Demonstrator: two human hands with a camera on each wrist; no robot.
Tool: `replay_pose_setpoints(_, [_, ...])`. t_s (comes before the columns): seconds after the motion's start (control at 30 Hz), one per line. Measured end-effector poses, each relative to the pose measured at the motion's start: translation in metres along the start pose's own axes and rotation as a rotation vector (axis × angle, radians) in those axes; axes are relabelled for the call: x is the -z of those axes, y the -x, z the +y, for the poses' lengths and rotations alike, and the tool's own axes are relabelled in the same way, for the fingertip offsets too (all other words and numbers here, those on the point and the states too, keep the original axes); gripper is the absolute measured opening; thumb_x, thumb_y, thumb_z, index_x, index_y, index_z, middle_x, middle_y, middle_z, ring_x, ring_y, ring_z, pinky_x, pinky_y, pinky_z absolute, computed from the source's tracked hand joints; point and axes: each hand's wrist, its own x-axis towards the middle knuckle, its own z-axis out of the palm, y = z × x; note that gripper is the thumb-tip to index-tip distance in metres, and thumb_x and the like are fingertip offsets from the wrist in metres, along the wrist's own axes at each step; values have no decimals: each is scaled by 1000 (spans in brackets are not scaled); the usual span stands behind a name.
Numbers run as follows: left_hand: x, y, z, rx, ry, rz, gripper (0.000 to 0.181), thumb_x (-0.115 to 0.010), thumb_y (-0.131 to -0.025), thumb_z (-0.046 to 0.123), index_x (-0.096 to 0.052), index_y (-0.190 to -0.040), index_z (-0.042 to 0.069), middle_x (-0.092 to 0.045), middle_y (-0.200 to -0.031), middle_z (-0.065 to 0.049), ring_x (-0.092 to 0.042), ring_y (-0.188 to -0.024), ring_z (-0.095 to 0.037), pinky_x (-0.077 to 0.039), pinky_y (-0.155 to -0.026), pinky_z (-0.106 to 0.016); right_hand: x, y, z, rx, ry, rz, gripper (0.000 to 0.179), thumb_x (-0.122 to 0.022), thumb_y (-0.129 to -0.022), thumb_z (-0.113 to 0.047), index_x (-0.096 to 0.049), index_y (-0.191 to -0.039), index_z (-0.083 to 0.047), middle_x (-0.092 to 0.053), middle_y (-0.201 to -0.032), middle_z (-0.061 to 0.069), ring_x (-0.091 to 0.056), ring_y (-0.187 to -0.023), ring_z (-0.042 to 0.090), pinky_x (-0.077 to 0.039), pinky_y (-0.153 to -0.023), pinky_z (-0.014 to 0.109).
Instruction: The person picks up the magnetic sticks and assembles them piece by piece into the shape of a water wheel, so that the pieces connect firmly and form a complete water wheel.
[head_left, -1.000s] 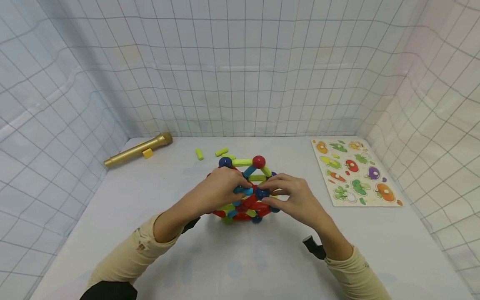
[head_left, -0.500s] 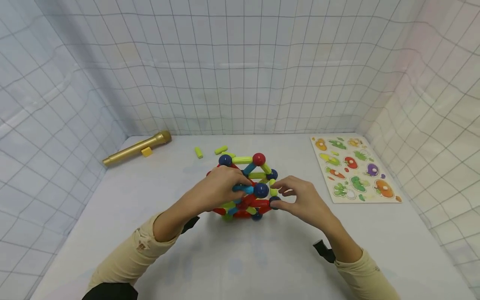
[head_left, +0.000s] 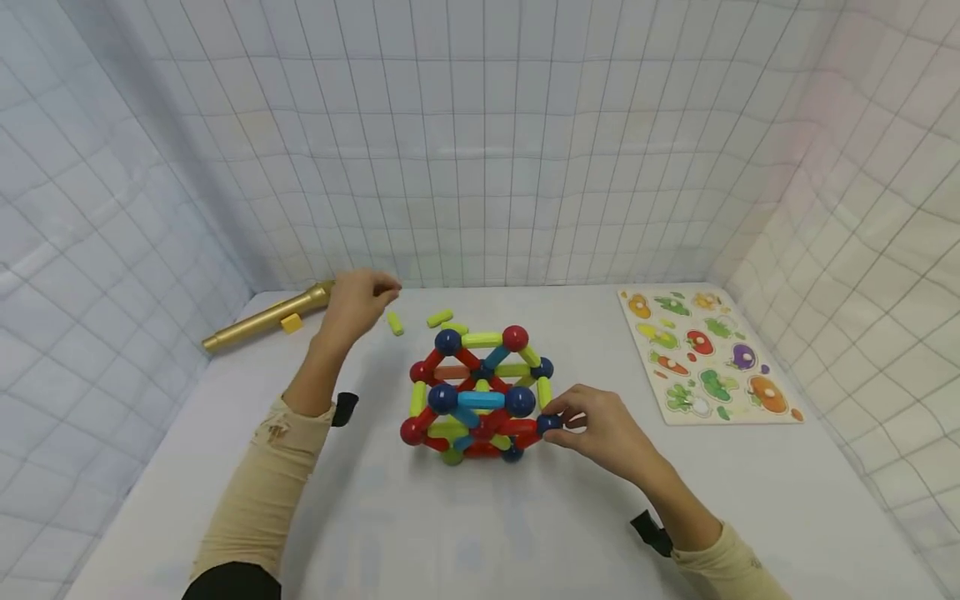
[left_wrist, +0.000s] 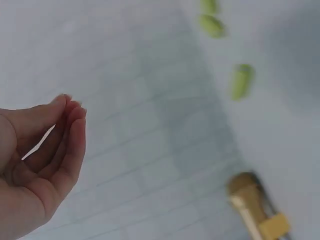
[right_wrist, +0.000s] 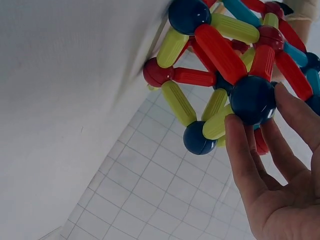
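A structure of magnetic sticks and balls [head_left: 480,400] stands on the white table, in red, blue, light blue and yellow-green. My right hand [head_left: 592,429] pinches a dark blue ball [right_wrist: 253,100] at its lower right corner, thumb on one side and fingers on the other. A light blue stick [head_left: 482,401] links two dark blue balls along its upper front. Away at the back left, my left hand [head_left: 356,304] is in the air with nothing in it. Its fingers bend loosely and the thumb tip meets the fingertips [left_wrist: 75,107].
Loose yellow-green sticks [head_left: 395,323] lie behind the structure. A gold toy microphone [head_left: 262,322] with a small yellow block [head_left: 292,322] lies at the back left, its head partly behind my left hand. A vegetable puzzle board [head_left: 705,354] lies at the right. Grid-patterned cloth walls [head_left: 465,150] enclose the table.
My left hand has let go of the light blue stick and moved up and left, off the structure. My right hand has gone from the upper dark blue ball down to the lower right one.
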Motion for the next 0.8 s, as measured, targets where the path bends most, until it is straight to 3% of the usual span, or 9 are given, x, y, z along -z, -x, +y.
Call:
replay_pose_setpoints(0.1, [-35,-25,-48,28,-163,-111,28,-51,-92,-7,-68,-114,-3,-67,-116,-24,-63,-108,-39,-52,-89,-49,0,1,2,-4,-12,-11,26,-80,-80,-20,-71,-104,-14,-68,-100,-2,-66,-89,12,-58,-78,26])
replay_pose_setpoints(0.17, [-55,-34,-69,8,-269,-184,35,-50,-88,-13,-67,-116,-2,-65,-122,-24,-60,-115,-41,-50,-96,-51,0,2,2,-5,-21,-16,26,-80,-80,-19,-71,-104,-13,-68,-100,-2,-67,-89,12,-58,-78,25])
replay_pose_setpoints(0.3, [-75,-48,-89,-62,-429,-252,37,-56,-87,-14,-69,-117,4,-60,-132,-22,-55,-123,-41,-44,-104,-52,2,0,4,10,-18,-32,27,-80,-81,-21,-71,-105,-14,-68,-101,-2,-67,-90,12,-58,-79,25])
replay_pose_setpoints(0.4, [-82,-52,-92,-111,-461,-265,32,-62,-85,-11,-73,-111,6,-65,-126,-19,-60,-116,-38,-48,-100,-50,3,3,6,16,-26,-53,30,-80,-81,-21,-70,-108,-14,-68,-103,-2,-68,-91,13,-58,-79,25])
replay_pose_setpoints(0.53, [-82,-56,-91,-146,-457,-260,24,-65,-85,-5,-74,-106,4,-70,-111,-18,-64,-104,-37,-52,-92,-48,7,4,9,25,-44,-60,30,-79,-81,-18,-70,-110,-14,-69,-105,0,-70,-93,15,-59,-80,27])
replay_pose_setpoints(0.63, [-74,-54,-88,-104,-409,-225,21,-68,-86,2,-72,-107,0,-69,-109,-21,-64,-103,-38,-51,-91,-49,7,2,11,30,-59,-54,30,-78,-82,-18,-70,-110,-14,-69,-105,0,-70,-94,16,-59,-80,27])
replay_pose_setpoints(0.73, [-55,-46,-80,-44,-262,-165,26,-68,-89,10,-69,-111,-5,-69,-108,-23,-64,-100,-37,-52,-88,-48,5,1,12,13,-92,-50,32,-79,-81,-19,-69,-112,-13,-69,-106,1,-70,-95,17,-58,-80,27])
replay_pose_setpoints(0.8, [-37,-37,-64,-21,-136,-121,31,-67,-91,14,-67,-115,-5,-70,-108,-22,-65,-99,-34,-53,-87,-47,3,1,13,-9,-121,-50,34,-79,-81,-19,-68,-113,-13,-69,-107,2,-70,-96,18,-58,-81,27])
